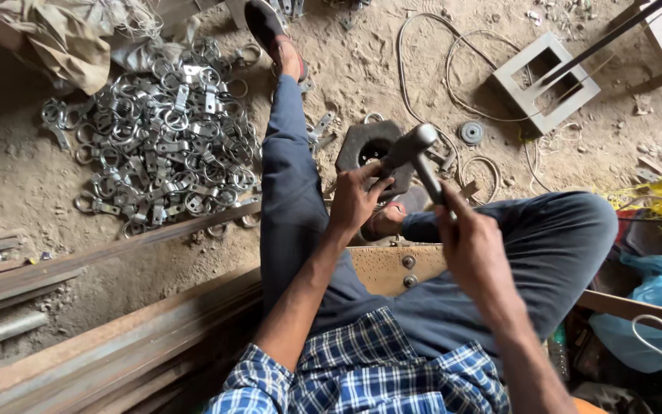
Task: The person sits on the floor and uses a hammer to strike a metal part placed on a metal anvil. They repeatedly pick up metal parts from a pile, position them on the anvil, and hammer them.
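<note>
My right hand (470, 239) grips the handle of a metal hammer (415, 149), its head raised above a dark hexagonal block (362, 146) with a round hole, which sits on the sandy floor. My left hand (355, 201) reaches to the near edge of that block with fingers pinched together; what it pinches is hidden by the hammer. I sit with my legs in blue trousers (293, 192) stretched on either side of the block.
A heap of metal ring clamps (158, 134) lies at the left. Long steel bars (78, 268) run across the lower left. A square metal frame (545, 80) and loose wire (430, 54) lie at the upper right. Blue and yellow bags (653, 284) sit at the right.
</note>
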